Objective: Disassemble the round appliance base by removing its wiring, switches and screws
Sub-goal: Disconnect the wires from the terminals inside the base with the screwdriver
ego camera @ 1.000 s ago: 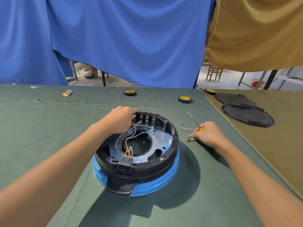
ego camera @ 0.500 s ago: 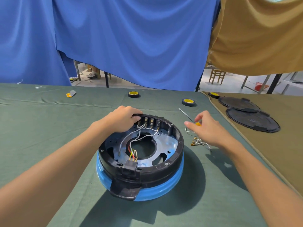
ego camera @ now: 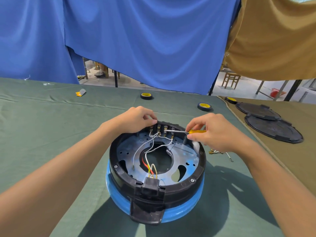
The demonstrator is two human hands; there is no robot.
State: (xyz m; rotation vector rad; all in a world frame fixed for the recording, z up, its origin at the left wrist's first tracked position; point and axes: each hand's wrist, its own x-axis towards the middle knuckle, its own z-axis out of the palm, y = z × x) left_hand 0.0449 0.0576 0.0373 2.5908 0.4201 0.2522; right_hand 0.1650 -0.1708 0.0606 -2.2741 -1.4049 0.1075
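The round appliance base (ego camera: 181, 187), black ring over a blue body, lies upside down on the green cloth in front of me. White, red and yellow wires (ego camera: 150, 156) run from its far switch block (ego camera: 164, 130) to a near black connector (ego camera: 151, 184). My left hand (ego camera: 136, 119) grips the far rim at the switch block's left end. My right hand (ego camera: 215, 132) holds a small yellow-handled screwdriver (ego camera: 196, 131); its thin metal shaft points left, with the tip at the switch terminals.
Removed wires with brass terminals (ego camera: 220, 153) lie on the cloth just right of the base. Three tape rolls (ego camera: 204, 106) sit further back. Two black round covers (ego camera: 273, 128) rest on the brown cloth at right. A small yellow-grey item (ego camera: 80, 92) lies far left.
My right hand lifted the screwdriver from the cloth beside the loose wires and brought it left over the base, tip to the switch block. My left hand stayed on the far rim.
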